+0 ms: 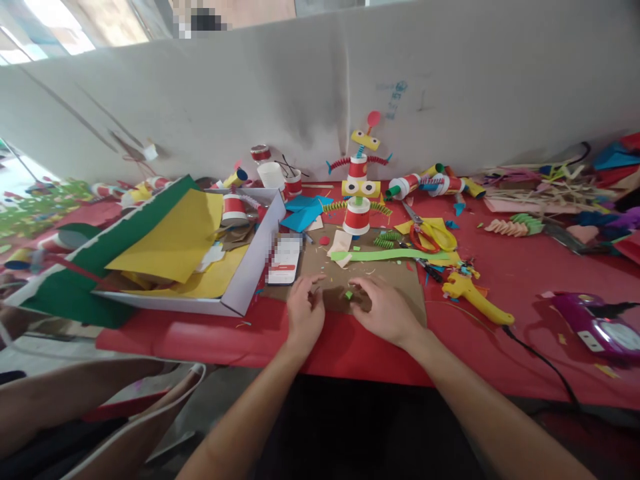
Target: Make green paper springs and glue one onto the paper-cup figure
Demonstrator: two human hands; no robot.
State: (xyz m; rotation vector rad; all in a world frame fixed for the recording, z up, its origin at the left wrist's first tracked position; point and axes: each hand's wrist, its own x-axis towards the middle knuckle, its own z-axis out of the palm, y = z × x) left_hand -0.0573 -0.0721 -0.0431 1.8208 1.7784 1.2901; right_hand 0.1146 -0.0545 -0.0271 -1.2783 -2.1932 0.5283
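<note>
My left hand hovers over or rests on the front part of a brown cardboard sheet, fingers curved and apart, with nothing in it. Opposite it, my right hand has its fingers bent and spread, also holding nothing. Between the two, close to the right fingertips, lies a small folded piece of green paper. A long light-green paper strip stretches across the cardboard beyond my hands. Left of the strip is a phone. Behind it stands a paper-cup figure with yellow eyes and springy green arms.
Scissors and a yellow glue gun with a cord lie at right. Farther right is a purple power socket. An open box of yellow paper stands at left. A second cup figure is against the wall.
</note>
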